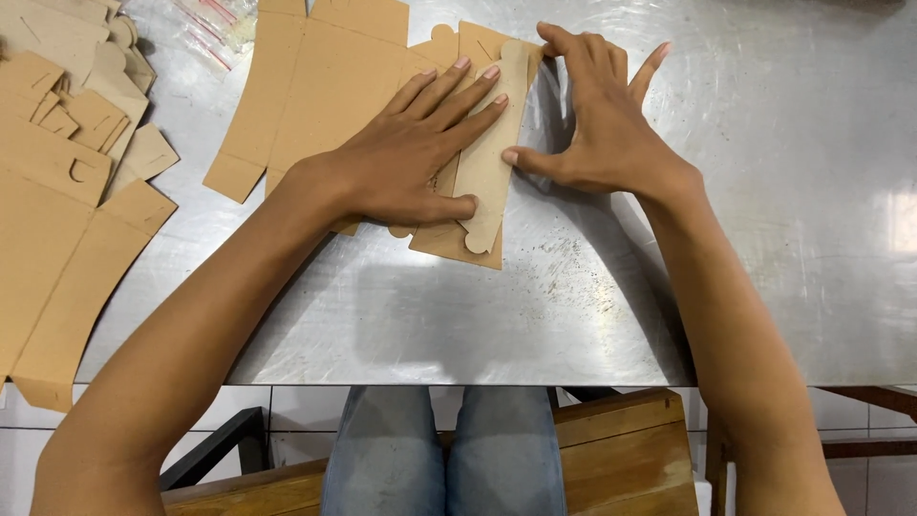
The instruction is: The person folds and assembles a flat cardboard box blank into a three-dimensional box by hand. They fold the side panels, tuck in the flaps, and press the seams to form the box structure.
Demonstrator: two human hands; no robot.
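My left hand [406, 158] lies flat, grip open, pinning the die-cut cardboard blank [325, 86] to the steel tabletop [764, 191]. My right hand [597, 119], grip open too, presses thumb and fingertips against the folded flap [485, 167] at the blank's right edge. To crease well: hold the panel firm, run pressure evenly along the fold. Stack of blanks [57, 191] lies far left.

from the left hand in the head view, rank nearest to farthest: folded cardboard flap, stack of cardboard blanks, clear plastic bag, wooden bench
1. Folded cardboard flap: under the left hand, pressed flat at table centre.
2. Clear plastic bag: top left, at the far edge of the metal table.
3. Stack of cardboard blanks: far left.
4. Wooden bench: below the table's near edge.
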